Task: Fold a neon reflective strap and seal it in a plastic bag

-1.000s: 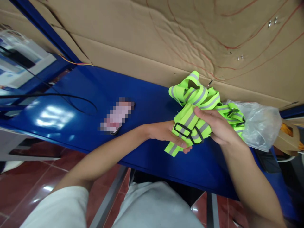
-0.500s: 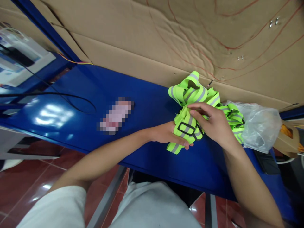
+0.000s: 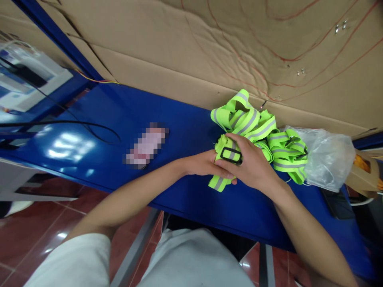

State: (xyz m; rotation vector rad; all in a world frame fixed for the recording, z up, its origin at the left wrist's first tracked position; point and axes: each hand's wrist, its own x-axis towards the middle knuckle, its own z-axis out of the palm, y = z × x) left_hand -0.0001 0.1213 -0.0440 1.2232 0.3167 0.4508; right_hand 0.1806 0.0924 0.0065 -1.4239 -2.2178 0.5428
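Observation:
A bundle of neon-green reflective straps [image 3: 251, 123] with grey stripes lies on the blue table [image 3: 185, 127] against the cardboard wall. My left hand [image 3: 209, 165] grips a folded end of the straps from below. My right hand [image 3: 248, 163] is closed over the same fold from above, fingers around a black plastic buckle [image 3: 230, 154]. A short green strap end [image 3: 216, 183] sticks out below my hands.
A clear plastic bag [image 3: 327, 157] lies right of the straps, with a cardboard box [image 3: 363, 173] beyond it. A blurred pink object [image 3: 146, 145] lies mid-table. A black cable [image 3: 74, 124] loops at the left. Cardboard sheets [image 3: 239, 48] back the table.
My right hand has moved left and down over the fold, covering the buckle area and pressing the strap against my left hand. The fold is now more compact.

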